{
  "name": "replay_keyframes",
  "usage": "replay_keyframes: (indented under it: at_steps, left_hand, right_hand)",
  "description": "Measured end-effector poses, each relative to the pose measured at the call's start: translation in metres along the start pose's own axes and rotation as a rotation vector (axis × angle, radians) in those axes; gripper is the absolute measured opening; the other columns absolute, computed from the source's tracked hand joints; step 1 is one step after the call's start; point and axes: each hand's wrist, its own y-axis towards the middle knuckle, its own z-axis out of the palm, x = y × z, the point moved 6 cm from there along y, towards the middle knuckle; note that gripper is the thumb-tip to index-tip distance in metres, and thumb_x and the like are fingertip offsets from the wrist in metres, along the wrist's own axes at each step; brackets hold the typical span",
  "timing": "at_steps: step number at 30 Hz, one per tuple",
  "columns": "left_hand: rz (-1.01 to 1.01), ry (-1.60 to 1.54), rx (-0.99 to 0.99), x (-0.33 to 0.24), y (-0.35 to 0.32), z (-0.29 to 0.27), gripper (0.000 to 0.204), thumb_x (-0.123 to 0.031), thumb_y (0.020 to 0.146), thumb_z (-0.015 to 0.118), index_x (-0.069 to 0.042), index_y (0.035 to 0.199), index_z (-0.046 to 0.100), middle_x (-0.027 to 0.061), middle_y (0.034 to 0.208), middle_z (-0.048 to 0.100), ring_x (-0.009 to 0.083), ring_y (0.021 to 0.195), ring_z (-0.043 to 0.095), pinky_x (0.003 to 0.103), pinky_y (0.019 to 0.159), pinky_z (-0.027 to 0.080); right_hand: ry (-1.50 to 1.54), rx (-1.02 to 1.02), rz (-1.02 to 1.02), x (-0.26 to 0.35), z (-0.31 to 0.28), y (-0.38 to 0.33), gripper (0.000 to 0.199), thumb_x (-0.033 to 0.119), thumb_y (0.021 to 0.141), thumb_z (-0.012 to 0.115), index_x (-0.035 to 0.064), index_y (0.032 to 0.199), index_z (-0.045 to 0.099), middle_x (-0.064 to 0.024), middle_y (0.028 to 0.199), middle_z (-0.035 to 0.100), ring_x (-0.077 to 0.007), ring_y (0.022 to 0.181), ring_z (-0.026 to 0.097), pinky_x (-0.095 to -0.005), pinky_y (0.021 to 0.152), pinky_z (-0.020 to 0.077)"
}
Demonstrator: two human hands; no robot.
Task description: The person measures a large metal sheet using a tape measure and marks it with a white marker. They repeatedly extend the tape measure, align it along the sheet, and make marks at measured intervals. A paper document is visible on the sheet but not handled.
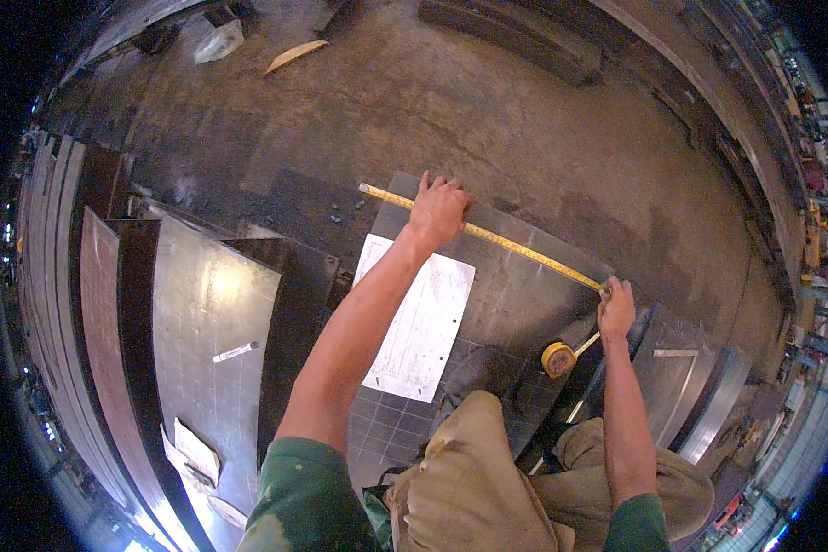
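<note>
Tape blade [524, 251] slants along far edge of steel plate [515, 290]; left hand [442, 208] covers it near far-left corner, grip unclear; right hand [616, 308], nearer tape case [557, 360], pinches it.

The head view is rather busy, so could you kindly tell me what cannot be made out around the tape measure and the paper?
- Tape measure, head view: markings too small to read; the left hand covers one stretch.
- Strip near the case, head view: partly hidden by the right hand and wrist.
- Paper, head view: partly covered by the left forearm; faint markings too small.
</note>
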Motion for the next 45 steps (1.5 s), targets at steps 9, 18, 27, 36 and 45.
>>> replay_keyframes:
  at_steps: [9,18,27,36,45]
  left_hand:
    - [0.001,-0.069,-0.096,0.012,0.001,0.014,0.031,-0.021,0.074,0.074,-0.017,0.104,0.072,0.0090,0.123,0.062,0.0342,0.123,0.052,0.056,0.115,0.030]
    - [-0.011,-0.085,-0.106,0.003,0.000,-0.003,0.016,-0.016,0.074,0.075,-0.015,0.090,0.073,0.0071,0.112,0.062,0.0310,0.119,0.054,0.054,0.114,0.032]
    - [0.000,-0.101,-0.079,0.001,-0.003,-0.006,0.021,-0.016,0.073,0.077,-0.016,0.093,0.074,0.0076,0.112,0.063,0.0307,0.118,0.055,0.054,0.114,0.033]
    - [0.017,-0.090,-0.127,0.007,-0.008,0.001,0.020,-0.016,0.075,0.076,-0.016,0.095,0.075,0.0094,0.109,0.064,0.0313,0.116,0.056,0.055,0.112,0.034]
    - [0.033,-0.083,-0.094,0.003,-0.004,-0.003,0.027,-0.020,0.072,0.079,-0.015,0.098,0.074,0.0089,0.113,0.064,0.0326,0.116,0.056,0.054,0.111,0.035]
  right_hand:
    - [0.188,0.093,0.137,0.013,-0.007,0.001,0.013,0.008,0.085,0.064,0.0077,0.097,0.059,-0.0159,0.093,0.055,-0.0404,0.086,0.058,-0.0474,0.070,0.0475]
    - [0.031,0.151,0.123,0.018,-0.015,0.004,0.018,0.009,0.085,0.063,0.0101,0.104,0.062,-0.0150,0.098,0.055,-0.0403,0.088,0.059,-0.0468,0.072,0.0494]
    - [0.043,0.072,0.095,0.004,-0.004,0.000,0.011,0.007,0.086,0.063,0.0084,0.095,0.059,-0.0150,0.092,0.054,-0.0396,0.086,0.059,-0.0463,0.070,0.0479]
    - [0.027,0.077,0.067,0.010,0.004,-0.002,0.012,0.008,0.088,0.062,0.0091,0.099,0.059,-0.0164,0.094,0.055,-0.0420,0.088,0.058,-0.0485,0.073,0.0471]
    - [-0.035,0.251,0.100,0.003,0.004,0.001,0.025,0.008,0.087,0.059,0.0093,0.112,0.061,-0.0224,0.108,0.058,-0.0443,0.098,0.059,-0.0504,0.081,0.0502]
